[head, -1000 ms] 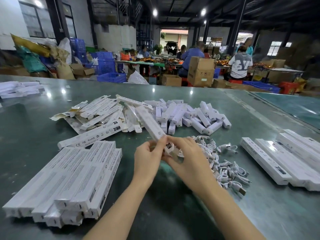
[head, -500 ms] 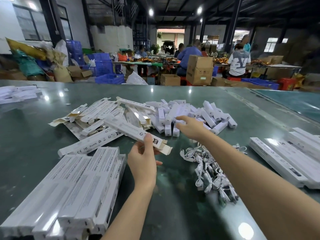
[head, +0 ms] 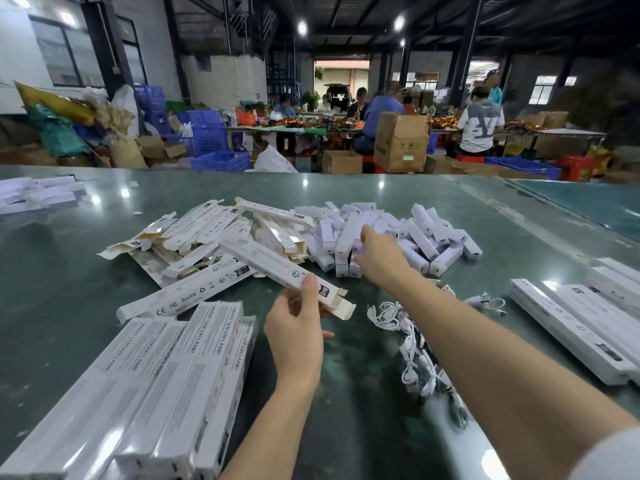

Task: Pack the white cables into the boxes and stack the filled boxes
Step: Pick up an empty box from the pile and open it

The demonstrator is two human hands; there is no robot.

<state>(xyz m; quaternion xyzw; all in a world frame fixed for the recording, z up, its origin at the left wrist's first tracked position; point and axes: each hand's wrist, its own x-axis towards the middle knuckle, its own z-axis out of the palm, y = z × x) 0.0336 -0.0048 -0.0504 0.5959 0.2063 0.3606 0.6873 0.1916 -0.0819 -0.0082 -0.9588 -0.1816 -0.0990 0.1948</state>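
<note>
**Left hand holding an open box, right hand reaching into the small white pieces**

Gripping the long open box [head: 277,268] near its flapped end, my left hand [head: 294,336] had thumb on top and fingers curled beneath, so that grip was firm on the carton, which was lifted off the surface [head: 450,202] with its open flap toward me. My right hand [head: 379,258] was stretched out to the pile of small white boxes [head: 398,233], beyond the held box; its fingers lay over the pieces, but I could not tell whether that grip had taken one yet, since the fingertips were hidden. Loose white cables [head: 412,344] lay tangled just to the right of the held box, under my right forearm. Filled boxes [head: 156,386] sat stacked to the left of it and nearer me, and more long boxes [head: 581,327] lay well to its right. Flat empty cartons [head: 207,233] were heaped beyond it to the left.

I judged the step to be fetching an insert for the open box. To do it well I should pick a single piece cleanly, keep the left hand steady with the mouth unobstructed, and slide the piece straight in without crushing the flap.
</note>
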